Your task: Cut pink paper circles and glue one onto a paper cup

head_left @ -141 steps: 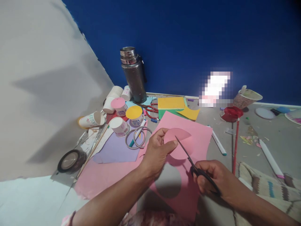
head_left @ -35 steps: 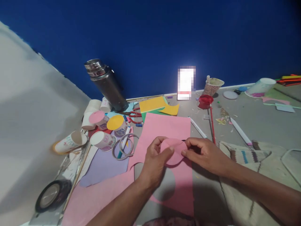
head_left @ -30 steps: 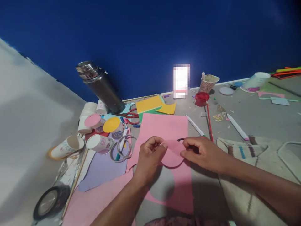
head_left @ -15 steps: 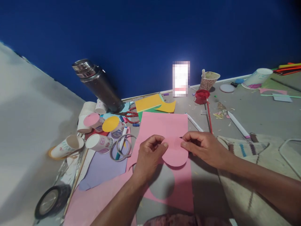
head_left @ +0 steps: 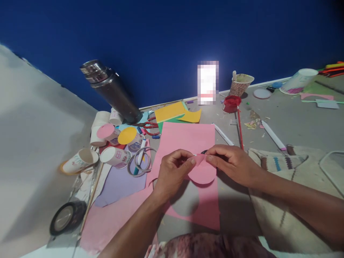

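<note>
While both hands meet over the big pink sheet (head_left: pixel 188 138), they hold a pink paper circle (head_left: pixel 202 173) between them. The left hand (head_left: pixel 172 172) pinches the top edge of the circle from one side, and its fingers (head_left: pixel 188 161) are closed tight on the paper. The right hand (head_left: pixel 233 165) pinches the same edge from the other side, with its fingers (head_left: pixel 212 157) also shut on the paper. Half a second ago the circle lay flat and round between the hands. Now its top edge is pulled together into a little fold right where the fingertips meet, so the flat circle is starting to be bent into a new shape.

A few seconds ago the right hand had scissors and was cutting the circle. Now a small dark loop (head_left: pixel 204 152) peeks out just behind the fingers, and it may be the scissors' handle lying on the sheet, but it is too hidden to be sure.

Just below the hands, the pink sheet has a round hole (head_left: pixel 185 200) where the grey floor shows through. To the left of the left hand lie two grey rings (head_left: pixel 138 161), a purple sheet (head_left: pixel 120 181) and some paper cups (head_left: pixel 115 156), two of them topped with a pink and a yellow circle. Farther off beyond those stands a metal flask (head_left: pixel 113 91). Past the right hand lie a red stick (head_left: pixel 240 129) and a white marker (head_left: pixel 272 135), and a striped cloth bag (head_left: pixel 279 168) sits close to the right wrist.
</note>
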A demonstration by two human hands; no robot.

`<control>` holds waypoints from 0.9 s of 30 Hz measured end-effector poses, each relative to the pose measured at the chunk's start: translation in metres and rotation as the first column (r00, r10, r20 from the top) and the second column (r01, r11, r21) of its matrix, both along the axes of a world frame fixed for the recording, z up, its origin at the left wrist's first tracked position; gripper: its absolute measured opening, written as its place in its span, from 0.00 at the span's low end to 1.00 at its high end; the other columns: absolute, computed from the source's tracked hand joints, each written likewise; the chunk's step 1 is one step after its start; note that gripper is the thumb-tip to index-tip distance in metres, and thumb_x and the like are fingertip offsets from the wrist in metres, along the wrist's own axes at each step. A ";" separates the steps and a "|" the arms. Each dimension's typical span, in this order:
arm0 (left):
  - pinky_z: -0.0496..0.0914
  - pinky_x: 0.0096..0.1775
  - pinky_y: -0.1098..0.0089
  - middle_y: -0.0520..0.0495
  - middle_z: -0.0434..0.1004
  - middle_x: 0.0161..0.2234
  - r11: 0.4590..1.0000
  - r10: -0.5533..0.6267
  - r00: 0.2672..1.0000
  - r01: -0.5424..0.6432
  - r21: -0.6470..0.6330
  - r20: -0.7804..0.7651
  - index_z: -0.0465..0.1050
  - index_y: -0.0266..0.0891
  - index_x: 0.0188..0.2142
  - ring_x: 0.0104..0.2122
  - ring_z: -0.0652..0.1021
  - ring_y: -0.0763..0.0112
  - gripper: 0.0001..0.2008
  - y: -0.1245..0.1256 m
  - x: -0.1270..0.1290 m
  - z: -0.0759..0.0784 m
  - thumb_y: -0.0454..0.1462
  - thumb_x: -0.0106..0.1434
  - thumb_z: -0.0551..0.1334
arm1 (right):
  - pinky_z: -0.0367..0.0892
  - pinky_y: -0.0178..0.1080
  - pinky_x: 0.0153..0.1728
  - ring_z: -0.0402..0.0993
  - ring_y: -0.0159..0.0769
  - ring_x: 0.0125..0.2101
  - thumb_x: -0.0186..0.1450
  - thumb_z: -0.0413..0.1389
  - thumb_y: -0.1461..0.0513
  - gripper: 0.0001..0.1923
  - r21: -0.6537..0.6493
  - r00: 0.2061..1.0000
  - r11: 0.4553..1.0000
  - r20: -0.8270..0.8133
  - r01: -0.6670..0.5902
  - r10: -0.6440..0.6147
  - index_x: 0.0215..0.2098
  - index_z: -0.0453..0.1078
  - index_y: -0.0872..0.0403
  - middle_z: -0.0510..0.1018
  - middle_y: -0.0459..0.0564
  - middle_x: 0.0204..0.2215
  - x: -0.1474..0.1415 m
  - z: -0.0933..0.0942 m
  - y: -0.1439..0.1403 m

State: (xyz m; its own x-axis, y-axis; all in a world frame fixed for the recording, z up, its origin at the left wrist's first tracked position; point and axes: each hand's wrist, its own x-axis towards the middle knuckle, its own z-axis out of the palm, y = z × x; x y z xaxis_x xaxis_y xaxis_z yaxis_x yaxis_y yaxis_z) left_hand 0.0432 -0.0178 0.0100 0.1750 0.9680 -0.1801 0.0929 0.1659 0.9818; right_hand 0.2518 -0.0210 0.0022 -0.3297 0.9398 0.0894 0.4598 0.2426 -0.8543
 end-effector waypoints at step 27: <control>0.65 0.34 0.71 0.49 0.78 0.33 0.979 -0.189 0.963 0.200 0.041 -0.194 0.80 0.38 0.36 0.32 0.72 0.71 0.07 -0.004 0.000 -0.009 0.39 0.61 0.66 | 0.55 0.35 0.27 0.64 0.31 0.24 0.65 0.56 0.60 0.09 0.004 0.994 0.999 0.101 0.035 -0.035 0.27 0.73 0.53 0.74 0.43 0.22 -0.006 -0.001 -0.004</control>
State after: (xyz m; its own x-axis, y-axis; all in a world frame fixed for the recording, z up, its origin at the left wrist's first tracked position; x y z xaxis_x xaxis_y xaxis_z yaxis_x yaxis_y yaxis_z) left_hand 0.0433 -0.0216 0.0011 0.3294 0.9286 -0.1708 0.3012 0.0680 0.9511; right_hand 0.2457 -0.0248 0.0008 -0.3041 0.9508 0.0592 0.5518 0.2265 -0.8026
